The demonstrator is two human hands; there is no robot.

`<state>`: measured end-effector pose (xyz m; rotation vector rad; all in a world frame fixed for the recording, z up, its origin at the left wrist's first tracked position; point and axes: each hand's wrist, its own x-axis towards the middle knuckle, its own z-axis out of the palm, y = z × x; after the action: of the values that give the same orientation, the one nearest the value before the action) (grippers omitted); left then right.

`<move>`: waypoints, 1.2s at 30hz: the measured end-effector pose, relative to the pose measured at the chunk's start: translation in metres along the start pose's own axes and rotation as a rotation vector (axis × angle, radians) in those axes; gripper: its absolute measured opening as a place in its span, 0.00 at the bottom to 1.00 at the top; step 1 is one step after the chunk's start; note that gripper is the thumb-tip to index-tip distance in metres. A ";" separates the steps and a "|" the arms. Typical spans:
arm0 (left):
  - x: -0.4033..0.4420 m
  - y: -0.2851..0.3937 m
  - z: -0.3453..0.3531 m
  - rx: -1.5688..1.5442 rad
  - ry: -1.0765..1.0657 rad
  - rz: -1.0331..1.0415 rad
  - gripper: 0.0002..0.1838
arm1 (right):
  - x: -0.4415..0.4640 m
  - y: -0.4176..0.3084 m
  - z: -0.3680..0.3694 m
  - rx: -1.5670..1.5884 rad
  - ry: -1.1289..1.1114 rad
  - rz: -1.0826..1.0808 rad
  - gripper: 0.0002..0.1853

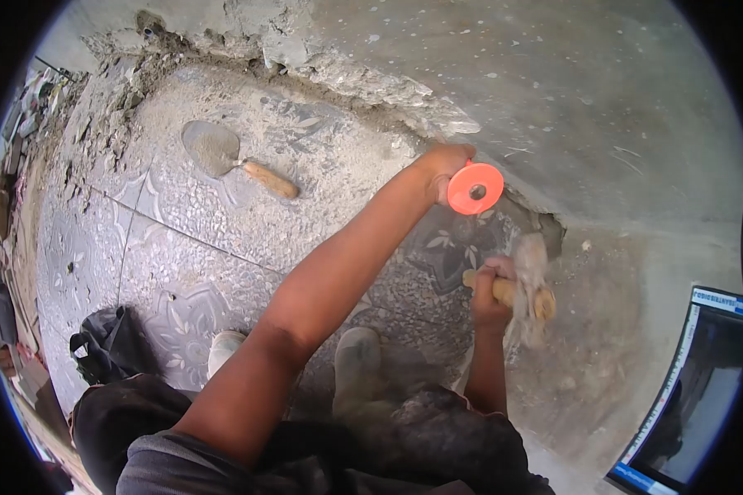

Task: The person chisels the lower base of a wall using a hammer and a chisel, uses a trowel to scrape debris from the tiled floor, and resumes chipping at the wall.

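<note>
My left hand (447, 167) is wrapped round a chisel whose round orange guard (475, 188) faces me; the chisel's tip is hidden. The hand is close to the broken lower edge of the grey wall (553, 107). Below and to the right, my right hand (493, 290) grips the wooden handle of a hammer (532, 285), its head blurred by motion. A trowel (213, 148) with a wooden handle and grey dust on its blade lies on the patterned floor tiles, left of my left forearm.
Rubble and dust (124, 91) lie along the wall's chipped base. A black bag (111, 342) rests on the tiles at lower left. At the right edge stands a dark framed panel (693, 396) with a blue and white border. My shoes (357, 359) are at the bottom.
</note>
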<state>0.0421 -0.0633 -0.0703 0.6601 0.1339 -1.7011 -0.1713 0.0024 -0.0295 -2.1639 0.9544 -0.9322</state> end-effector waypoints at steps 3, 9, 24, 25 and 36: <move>0.007 0.008 0.003 0.008 -0.062 -0.055 0.11 | -0.007 0.011 0.018 0.119 -0.113 0.377 0.03; -0.023 -0.017 0.014 0.078 0.022 0.019 0.08 | -0.015 -0.035 -0.029 0.442 0.006 0.270 0.04; -0.052 -0.029 0.050 0.107 -0.060 0.008 0.11 | -0.035 -0.070 -0.068 0.390 0.243 -0.265 0.06; -0.054 -0.026 0.050 0.138 -0.071 0.023 0.11 | -0.029 -0.062 -0.062 0.313 0.237 -0.302 0.06; -0.052 -0.027 0.059 0.278 0.041 0.056 0.13 | -0.029 -0.078 -0.058 0.415 0.223 -0.138 0.02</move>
<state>0.0013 -0.0376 -0.0029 0.8963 -0.0938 -1.6677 -0.2023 0.0566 0.0508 -1.8154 0.6426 -1.3305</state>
